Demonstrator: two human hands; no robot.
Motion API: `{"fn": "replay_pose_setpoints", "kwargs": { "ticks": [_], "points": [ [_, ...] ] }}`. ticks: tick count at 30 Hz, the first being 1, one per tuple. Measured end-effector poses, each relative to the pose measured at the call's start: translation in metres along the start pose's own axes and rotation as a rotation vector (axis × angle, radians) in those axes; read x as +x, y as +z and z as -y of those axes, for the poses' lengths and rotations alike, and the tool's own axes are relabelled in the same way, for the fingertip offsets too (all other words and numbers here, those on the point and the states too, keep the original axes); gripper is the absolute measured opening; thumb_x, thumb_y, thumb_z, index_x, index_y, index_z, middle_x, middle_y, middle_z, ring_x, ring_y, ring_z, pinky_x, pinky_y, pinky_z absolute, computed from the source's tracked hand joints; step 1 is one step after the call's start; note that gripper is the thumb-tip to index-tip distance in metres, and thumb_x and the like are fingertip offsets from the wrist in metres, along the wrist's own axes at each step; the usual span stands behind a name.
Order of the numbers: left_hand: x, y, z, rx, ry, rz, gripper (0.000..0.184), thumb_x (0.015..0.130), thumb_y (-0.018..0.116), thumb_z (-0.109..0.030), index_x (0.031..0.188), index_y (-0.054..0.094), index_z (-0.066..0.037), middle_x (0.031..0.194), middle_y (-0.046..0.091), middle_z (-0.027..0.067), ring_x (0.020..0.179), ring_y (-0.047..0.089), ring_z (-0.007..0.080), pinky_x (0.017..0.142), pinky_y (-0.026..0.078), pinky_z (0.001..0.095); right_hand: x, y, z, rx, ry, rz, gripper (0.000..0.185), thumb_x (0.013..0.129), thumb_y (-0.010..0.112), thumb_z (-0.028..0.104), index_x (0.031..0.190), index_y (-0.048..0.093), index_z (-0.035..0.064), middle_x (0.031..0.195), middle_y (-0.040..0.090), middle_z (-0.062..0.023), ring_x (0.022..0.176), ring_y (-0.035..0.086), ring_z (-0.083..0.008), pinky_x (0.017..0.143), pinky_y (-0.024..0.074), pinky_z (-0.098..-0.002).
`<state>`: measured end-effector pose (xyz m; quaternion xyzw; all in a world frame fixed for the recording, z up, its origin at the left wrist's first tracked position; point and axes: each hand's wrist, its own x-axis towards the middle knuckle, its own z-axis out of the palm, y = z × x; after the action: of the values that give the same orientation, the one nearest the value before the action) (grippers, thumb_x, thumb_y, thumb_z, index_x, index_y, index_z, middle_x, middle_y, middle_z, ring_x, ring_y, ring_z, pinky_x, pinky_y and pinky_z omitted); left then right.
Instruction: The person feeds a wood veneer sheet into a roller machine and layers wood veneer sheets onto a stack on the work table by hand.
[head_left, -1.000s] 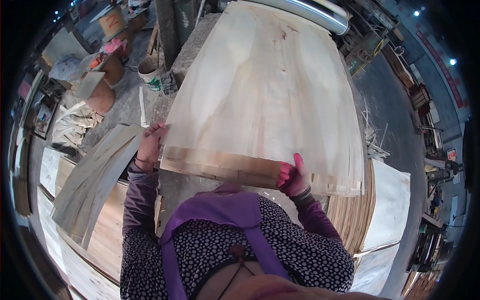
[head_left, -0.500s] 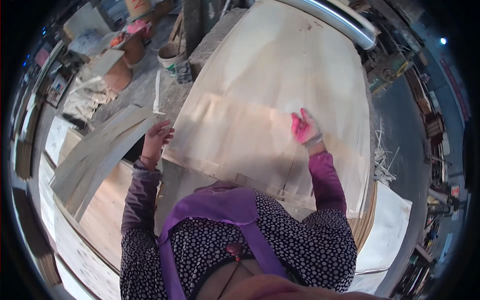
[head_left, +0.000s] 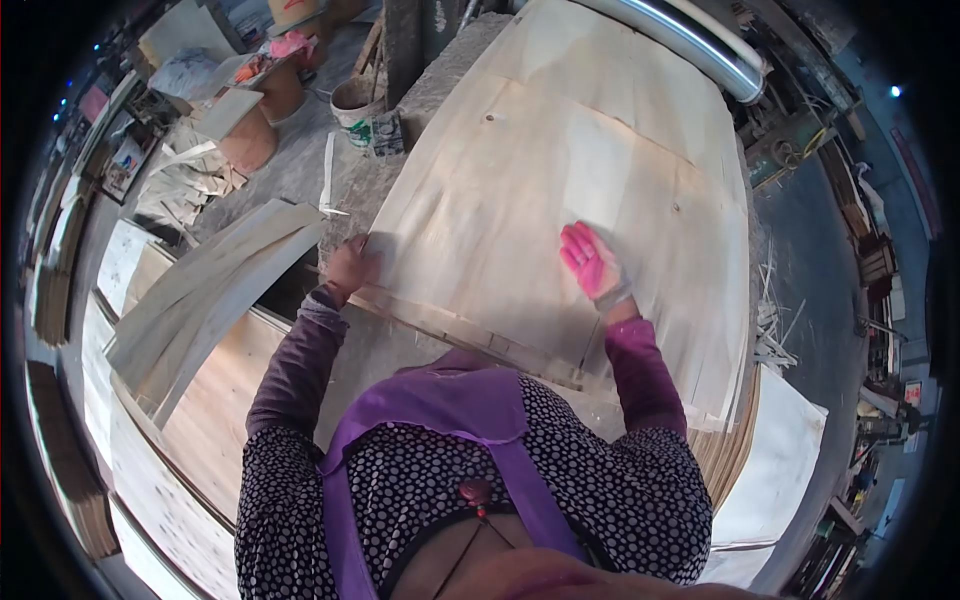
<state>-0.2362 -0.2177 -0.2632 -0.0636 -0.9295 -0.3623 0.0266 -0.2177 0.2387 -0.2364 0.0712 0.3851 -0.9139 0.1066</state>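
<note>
Standing at the near edge of a veneer stack, person wears a purple apron. Left hand at left edge of the top veneer sheet, fingers curled; can't tell if pinching it. Right hand unclenched, pink fingers together, grasping nothing, over the sheet's right half; contact unclear. Sheet lies on the stack. Bent veneer strips at left. Right side: small red-and-white sign, too small to read. Far left: bucket, green marking unreadable. Far end: shiny roller.
</note>
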Motion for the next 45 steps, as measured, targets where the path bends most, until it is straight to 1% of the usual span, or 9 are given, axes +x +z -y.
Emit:
{"fn": "replay_pose_setpoints", "kwargs": {
  "ticks": [5, 11, 20, 29, 35, 36, 37, 43, 45],
  "points": [
    [0.013, -0.004, 0.025, -0.381, -0.021, -0.002, 0.036, 0.073, 0.064, -0.015, 0.104, 0.058, 0.001, 0.090, 0.064, 0.0153, 0.084, 0.062, 0.0240, 0.074, 0.048, 0.0329, -0.100, 0.044, -0.012, -0.113, 0.230, 0.127, 0.047, 0.092, 0.044, 0.034, 0.130, 0.040, 0.0079, 0.119, 0.053, -0.0115, 0.107, 0.052, -0.0227, 0.091, 0.0426, -0.0366],
    [0.017, -0.038, -0.015, -0.438, -0.140, 0.055, 0.028, 0.076, 0.058, -0.003, 0.103, 0.059, 0.003, 0.085, 0.062, 0.0059, 0.074, 0.057, 0.0101, 0.065, 0.047, 0.0235, -0.166, 0.071, -0.037, -0.062, 0.502, 0.107, 0.054, 0.092, 0.041, 0.040, 0.133, 0.036, 0.0059, 0.116, 0.055, -0.0103, 0.095, 0.056, -0.0198, 0.081, 0.0458, -0.0332],
    [0.029, -0.074, -0.040, -0.648, -0.162, 0.142, 0.028, 0.074, 0.060, 0.000, 0.101, 0.062, 0.004, 0.078, 0.061, 0.0002, 0.065, 0.050, 0.0043, 0.058, 0.041, 0.0197, -0.197, 0.072, -0.068, 0.238, 0.384, -0.051, 0.055, 0.090, 0.046, 0.039, 0.132, 0.035, 0.0052, 0.122, 0.052, -0.0109, 0.102, 0.056, -0.0198, 0.084, 0.0447, -0.0349],
    [0.026, -0.056, -0.033, -0.545, -0.178, 0.119, 0.028, 0.075, 0.059, 0.000, 0.103, 0.058, 0.004, 0.083, 0.064, 0.0047, 0.073, 0.058, 0.0088, 0.065, 0.046, 0.0204, -0.188, 0.055, -0.077, 0.388, 0.426, -0.073, 0.052, 0.091, 0.044, 0.040, 0.127, 0.041, 0.0023, 0.117, 0.056, -0.0090, 0.096, 0.058, -0.0181, 0.079, 0.0462, -0.0325],
    [0.031, -0.110, -0.092, -1.232, -0.269, 0.161, 0.030, 0.080, 0.050, 0.000, 0.110, 0.054, 0.002, 0.100, 0.061, 0.0108, 0.090, 0.059, 0.0184, 0.080, 0.047, 0.0273, -0.192, 0.077, -0.060, 0.379, 0.314, -0.070, 0.058, 0.087, 0.045, 0.050, 0.121, 0.047, 0.0025, 0.101, 0.062, -0.0066, 0.081, 0.059, -0.0168, 0.071, 0.0468, -0.0303],
    [0.032, -0.111, -0.077, -1.206, -0.264, 0.145, 0.031, 0.081, 0.048, -0.001, 0.111, 0.053, 0.001, 0.106, 0.058, 0.0119, 0.095, 0.057, 0.0194, 0.084, 0.045, 0.0281, -0.191, 0.084, -0.057, 0.350, 0.276, -0.379, 0.060, 0.085, 0.047, 0.054, 0.116, 0.050, 0.0025, 0.091, 0.062, -0.0064, 0.069, 0.056, -0.0161, 0.065, 0.0464, -0.0286],
    [0.032, -0.107, -0.059, -1.199, -0.265, 0.131, 0.031, 0.082, 0.047, -0.002, 0.112, 0.053, 0.001, 0.105, 0.058, 0.0120, 0.095, 0.057, 0.0199, 0.084, 0.045, 0.0283, -0.190, 0.071, -0.055, 0.535, 0.285, -0.380, 0.056, 0.085, 0.048, 0.053, 0.112, 0.052, 0.0041, 0.086, 0.062, -0.0070, 0.066, 0.055, -0.0162, 0.061, 0.0462, -0.0279],
    [0.019, -0.076, -0.020, -1.128, -0.464, 0.151, 0.032, 0.084, 0.049, -0.007, 0.115, 0.052, -0.003, 0.097, 0.062, 0.0068, 0.089, 0.058, 0.0157, 0.079, 0.045, 0.0284, -0.153, 0.056, -0.006, -0.038, 0.262, -0.413, 0.047, 0.083, 0.051, 0.053, 0.106, 0.056, 0.0131, 0.070, 0.056, -0.0042, 0.051, 0.047, -0.0149, 0.049, 0.0401, -0.0282],
    [0.012, -0.070, -0.037, -1.080, -0.486, 0.130, 0.032, 0.085, 0.049, -0.011, 0.116, 0.052, -0.005, 0.098, 0.062, 0.0054, 0.089, 0.059, 0.0146, 0.077, 0.045, 0.0279, -0.125, 0.032, 0.008, 0.067, 0.338, -0.406, 0.038, 0.086, 0.048, 0.050, 0.103, 0.056, 0.0172, 0.066, 0.055, -0.0052, 0.051, 0.047, -0.0152, 0.049, 0.0409, -0.0297]
  ]
}}
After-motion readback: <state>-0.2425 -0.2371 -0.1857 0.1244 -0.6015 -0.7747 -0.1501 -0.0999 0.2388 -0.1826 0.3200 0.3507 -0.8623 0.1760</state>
